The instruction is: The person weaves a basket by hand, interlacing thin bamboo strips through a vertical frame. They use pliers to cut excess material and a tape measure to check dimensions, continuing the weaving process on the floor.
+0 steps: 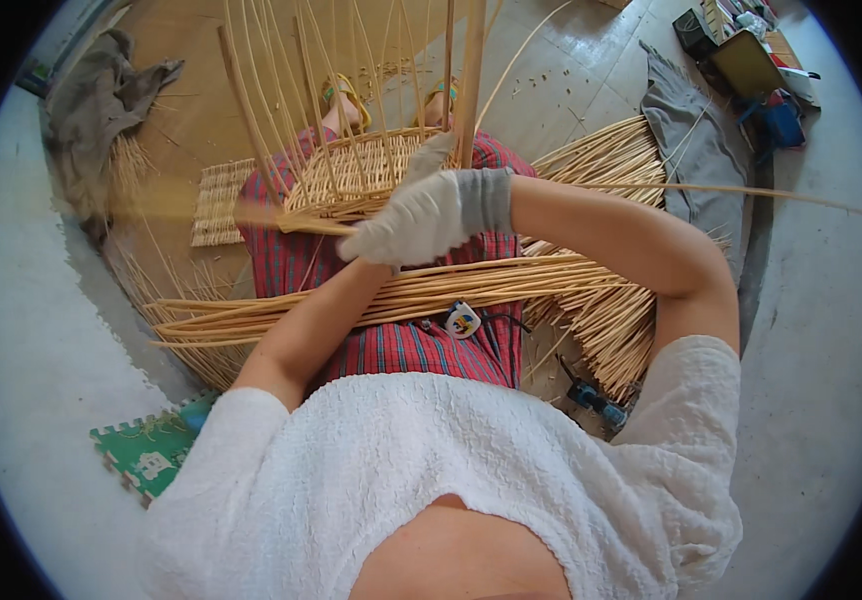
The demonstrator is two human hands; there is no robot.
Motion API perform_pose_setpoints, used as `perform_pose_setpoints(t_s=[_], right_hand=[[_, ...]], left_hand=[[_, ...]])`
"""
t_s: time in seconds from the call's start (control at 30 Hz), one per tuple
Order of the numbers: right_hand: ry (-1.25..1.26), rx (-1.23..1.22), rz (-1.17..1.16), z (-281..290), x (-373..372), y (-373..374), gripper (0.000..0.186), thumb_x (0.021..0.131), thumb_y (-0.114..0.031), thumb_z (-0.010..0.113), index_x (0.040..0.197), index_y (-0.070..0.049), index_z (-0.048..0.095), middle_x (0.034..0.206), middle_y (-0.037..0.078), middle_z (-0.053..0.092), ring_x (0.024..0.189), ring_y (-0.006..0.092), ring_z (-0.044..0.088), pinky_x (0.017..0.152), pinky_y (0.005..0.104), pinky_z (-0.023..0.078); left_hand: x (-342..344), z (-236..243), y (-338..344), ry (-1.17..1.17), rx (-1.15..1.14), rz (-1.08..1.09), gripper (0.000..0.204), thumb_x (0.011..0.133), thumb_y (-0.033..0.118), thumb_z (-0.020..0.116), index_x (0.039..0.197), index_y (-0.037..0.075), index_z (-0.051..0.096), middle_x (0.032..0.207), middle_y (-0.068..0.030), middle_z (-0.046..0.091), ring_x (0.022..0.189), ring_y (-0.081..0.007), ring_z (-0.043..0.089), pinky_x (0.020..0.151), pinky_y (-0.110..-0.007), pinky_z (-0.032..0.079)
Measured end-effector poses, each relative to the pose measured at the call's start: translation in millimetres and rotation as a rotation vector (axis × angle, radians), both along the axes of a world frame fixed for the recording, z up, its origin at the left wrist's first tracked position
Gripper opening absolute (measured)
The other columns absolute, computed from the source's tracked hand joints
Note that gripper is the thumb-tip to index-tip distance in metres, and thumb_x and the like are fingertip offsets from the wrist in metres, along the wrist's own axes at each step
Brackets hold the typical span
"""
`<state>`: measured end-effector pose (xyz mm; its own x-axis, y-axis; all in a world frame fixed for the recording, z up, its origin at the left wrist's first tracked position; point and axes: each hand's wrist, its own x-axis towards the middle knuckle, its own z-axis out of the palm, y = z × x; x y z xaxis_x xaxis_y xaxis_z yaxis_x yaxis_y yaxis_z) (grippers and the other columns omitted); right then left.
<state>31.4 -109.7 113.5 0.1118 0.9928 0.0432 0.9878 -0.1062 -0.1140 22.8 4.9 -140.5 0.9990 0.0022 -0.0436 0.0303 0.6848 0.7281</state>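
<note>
A half-woven wicker panel (351, 170) rests on my lap, with tall upright stakes (241, 110) rising from its far side. My right hand (411, 222), in a pale work glove with a grey cuff, is closed at the near edge of the weave, on a wicker rod (316, 226). Leftward from there runs a tan streak smeared by motion. My left forearm passes beneath the right hand. Part of my gloved left hand (431, 157) shows beyond it, against the weave near a thick stake (471, 80); its fingers are mostly hidden.
A bundle of long rods (451, 287) lies across my thighs. More cut rods (601, 320) are heaped at my right, beside a power drill (596, 400). Grey cloths (686, 120) lie on both sides. A green foam mat (146, 450) is at the lower left. One long strand (751, 189) stretches rightward.
</note>
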Motion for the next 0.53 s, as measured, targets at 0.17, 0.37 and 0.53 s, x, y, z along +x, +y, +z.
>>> perform_pose_setpoints(t_s=[0.17,0.37,0.53], right_hand=[[0.379,0.407,-0.807,-85.7,66.1,-45.1,0.047,0.09,-0.041,0.072,0.118,-0.005,0.067,0.112,0.017,0.069,0.102,0.031,0.068,0.091,0.0393,0.055],[0.575,-0.051,-1.19,-115.8,40.9,-32.7,0.069,0.084,-0.058,0.081,0.123,-0.003,0.067,0.123,0.02,0.068,0.108,0.0361,0.068,0.096,0.0443,0.053],[0.383,-0.036,-1.39,-127.1,34.6,-15.7,0.079,0.082,-0.066,0.08,0.13,-0.006,0.063,0.124,0.021,0.067,0.118,0.0309,0.066,0.098,0.0451,0.053]], left_hand=[[-38.8,49.5,59.8,0.118,0.106,0.19,0.029,0.109,0.031,0.059,0.125,0.008,0.067,0.112,-0.0134,0.075,0.107,-0.0225,0.073,0.085,-0.031,0.062],[-35.9,58.5,87.2,0.157,0.317,0.143,0.033,0.11,0.038,0.056,0.108,0.007,0.069,0.082,-0.0072,0.074,0.076,-0.0178,0.076,0.052,-0.023,0.05],[17.1,149.2,63.5,-0.039,1.045,0.079,0.03,0.107,0.037,0.062,0.114,0.009,0.069,0.078,-0.0056,0.075,0.068,-0.0224,0.075,0.091,-0.029,0.035]])
